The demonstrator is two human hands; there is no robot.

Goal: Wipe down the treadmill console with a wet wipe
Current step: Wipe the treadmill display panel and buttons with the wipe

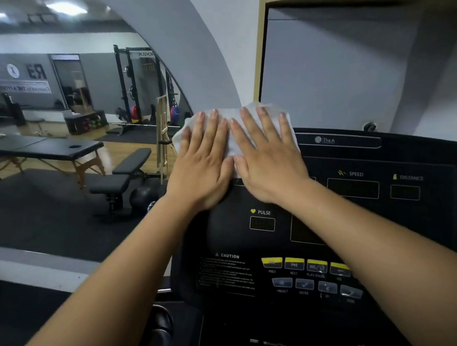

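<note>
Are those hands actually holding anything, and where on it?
No grip: both the left hand and right hand lie flat, pressing the middle of a white wet wipe onto the treadmill console.

Dim indoor light; ceiling lamps (66, 6) glare top left; strong wide-angle bending at edges; slight overall softness.

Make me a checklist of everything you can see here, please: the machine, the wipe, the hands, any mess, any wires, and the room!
Surface: black treadmill console, displays dark.
Job's things: white wet wipe spread over the console's top left corner.
Clutter: nothing seen.
Grippers: left hand and right hand flat on the wipe, fingers spread.
Cables: nothing seen.
Surroundings: gym with massage table, weight bench, squat rack.
</note>
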